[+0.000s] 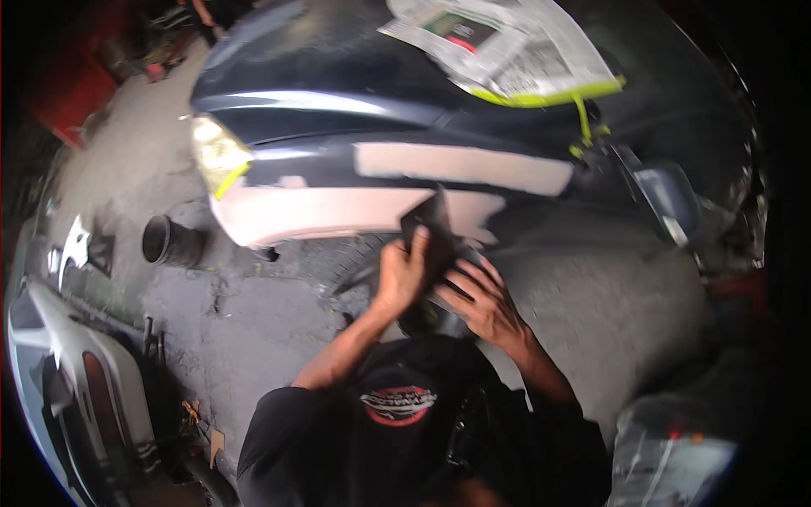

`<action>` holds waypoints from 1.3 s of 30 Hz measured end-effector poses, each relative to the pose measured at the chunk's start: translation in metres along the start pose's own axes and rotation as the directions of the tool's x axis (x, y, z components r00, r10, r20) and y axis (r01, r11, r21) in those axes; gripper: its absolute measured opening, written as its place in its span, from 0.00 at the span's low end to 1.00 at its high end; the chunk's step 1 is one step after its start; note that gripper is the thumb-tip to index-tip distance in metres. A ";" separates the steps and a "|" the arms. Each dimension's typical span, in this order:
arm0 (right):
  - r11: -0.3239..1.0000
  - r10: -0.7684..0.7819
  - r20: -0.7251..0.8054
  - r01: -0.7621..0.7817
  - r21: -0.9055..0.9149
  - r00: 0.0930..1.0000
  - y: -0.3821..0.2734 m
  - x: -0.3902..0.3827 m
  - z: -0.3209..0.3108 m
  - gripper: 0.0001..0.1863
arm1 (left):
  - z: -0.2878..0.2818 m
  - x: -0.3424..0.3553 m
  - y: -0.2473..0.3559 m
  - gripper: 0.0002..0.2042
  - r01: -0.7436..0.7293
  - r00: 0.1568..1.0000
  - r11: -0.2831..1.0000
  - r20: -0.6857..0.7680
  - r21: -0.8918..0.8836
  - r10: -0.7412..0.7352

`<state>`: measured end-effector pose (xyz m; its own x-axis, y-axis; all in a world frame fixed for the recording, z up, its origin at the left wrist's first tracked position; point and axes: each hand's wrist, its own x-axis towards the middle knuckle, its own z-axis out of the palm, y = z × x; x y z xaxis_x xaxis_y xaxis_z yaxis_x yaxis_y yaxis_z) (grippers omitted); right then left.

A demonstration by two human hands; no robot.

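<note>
Dark sheet (435, 232) was near the middle of the frame, in the left hand (400, 275). The left fingers were shut on it, and the thumb lay flat on its face. It stood up at a tilt, with a corner pointing to the top of the frame. The right hand (483, 300) was just beside its lower right edge. Those fingers were stretched out with little gaps between them, but they were blurry, so I cannot tell if they held the sheet too.

Behind the sheet was a dark, shiny car (338, 114). Its side had a long pink upper patch (465, 169) and a bigger pink lower patch (338, 211). A tire (342, 262) showed under the lower one. Left of the patches was a headlight (218, 152) with bright yellow tape (230, 182) on its edge. Newspaper (549, 63) lay on the car at the top of the frame, with more yellow tape along its bottom edge. A side mirror (667, 198) stuck out at the right.

At the left of the frame, a black bucket (182, 243) was on the gray floor (211, 338).
</note>
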<state>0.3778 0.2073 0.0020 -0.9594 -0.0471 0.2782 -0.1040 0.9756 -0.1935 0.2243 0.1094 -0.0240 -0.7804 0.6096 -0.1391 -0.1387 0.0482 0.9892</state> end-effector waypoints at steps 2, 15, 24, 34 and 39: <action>0.995 0.024 0.062 -0.030 0.100 0.998 0.018 -0.013 -0.001 0.16 | 0.002 0.007 0.000 0.23 0.020 0.998 0.992 -0.055 -0.124 -0.027; 0.951 0.074 -0.475 0.081 0.297 0.877 0.010 -0.008 -0.034 0.25 | 0.039 -0.013 0.027 0.19 0.296 0.946 0.664 0.306 -0.687 -0.105; 0.962 0.198 -0.121 -0.217 -0.168 0.973 0.044 -0.042 -0.038 0.29 | 0.031 -0.020 0.038 0.15 -0.002 0.990 0.798 0.111 -0.603 0.086; 0.989 0.143 -0.208 -0.149 -0.012 0.968 0.006 -0.021 -0.008 0.24 | 0.027 -0.024 0.010 0.15 -0.139 0.985 0.974 -0.125 -0.180 0.117; 0.834 0.393 -0.106 -0.306 0.459 0.913 0.029 -0.058 0.077 0.22 | -0.017 -0.012 0.009 0.17 -0.272 0.898 0.962 -0.352 0.026 0.263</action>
<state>0.4101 0.2223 -0.0918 -0.8894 0.3634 0.2773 0.0866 0.7297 -0.6783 0.2218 0.0890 -0.0145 -0.9520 0.2821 0.1189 0.0944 -0.0988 0.9906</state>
